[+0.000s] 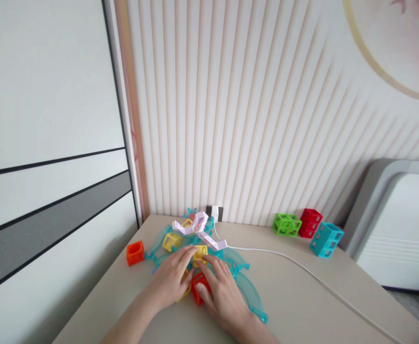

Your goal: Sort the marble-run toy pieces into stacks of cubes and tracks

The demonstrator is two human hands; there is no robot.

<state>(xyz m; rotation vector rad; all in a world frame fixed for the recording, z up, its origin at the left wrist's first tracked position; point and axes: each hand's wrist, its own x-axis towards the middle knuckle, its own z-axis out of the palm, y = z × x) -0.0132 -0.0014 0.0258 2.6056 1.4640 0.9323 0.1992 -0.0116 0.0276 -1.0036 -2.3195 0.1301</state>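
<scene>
Both hands are over a pile of plastic building pieces on the table. My left hand (171, 277) has its fingertips against the left side of a yellow block (200, 255), its thumb lower down beside the red block. Curled over a red block (198, 289), my right hand (224, 292) rests its thumb on that block while its fingers reach the yellow block's right side. Another yellow piece (184, 292) shows partly beneath the left hand. Around and under them lie translucent teal curved pieces (250, 292). Fingers hide where the blocks meet.
Lilac zigzag pieces (213, 240) and a yellow block (171, 241) lie behind the hands. An orange block (135, 253) sits left. Green (286, 224), red (310, 223) and blue blocks (326, 240) stand right, near the ribbed wall. A white cable (288, 256) crosses the table.
</scene>
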